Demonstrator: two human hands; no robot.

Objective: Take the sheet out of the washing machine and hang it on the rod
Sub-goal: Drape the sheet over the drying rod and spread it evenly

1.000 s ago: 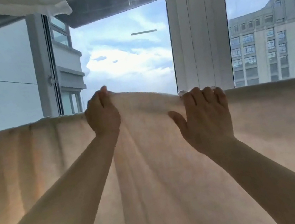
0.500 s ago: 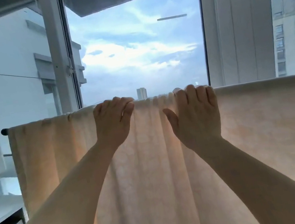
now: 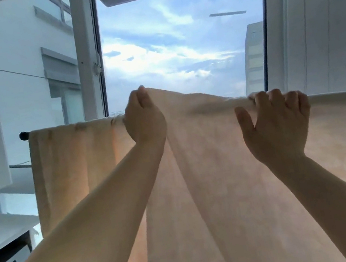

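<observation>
A: Where is the sheet (image 3: 233, 178)?

B: The pale peach sheet hangs over the rod (image 3: 23, 135), whose dark end cap pokes out well to the left of the left hand (image 3: 144, 122). The cloth falls in long folds beneath both hands and runs past the right hand (image 3: 276, 123) to the frame's edge.

A: What is the left hand doing?

B: Its fingers are curled round a bunch of the sheet's top edge, and it holds that bunch above the line of the rod, so the cloth makes a peak at the hand and slopes down toward the right hand.

A: And the right hand?

B: It sits at the top of the sheet, level with the rod. Its fingers (image 3: 277, 98) bend over the top edge and the thumb stands out to the left. Whether it truly grips the fabric or only rests hooked over it cannot be told from behind.

A: What lies around the hands?

B: Beyond them is a window (image 3: 176, 49) with cloudy sky. A white frame post (image 3: 86, 53) rises above and left of the left hand, and a broad white panel (image 3: 308, 14) rises above the right hand. Far below and left of the left hand is a white surface (image 3: 2, 230).
</observation>
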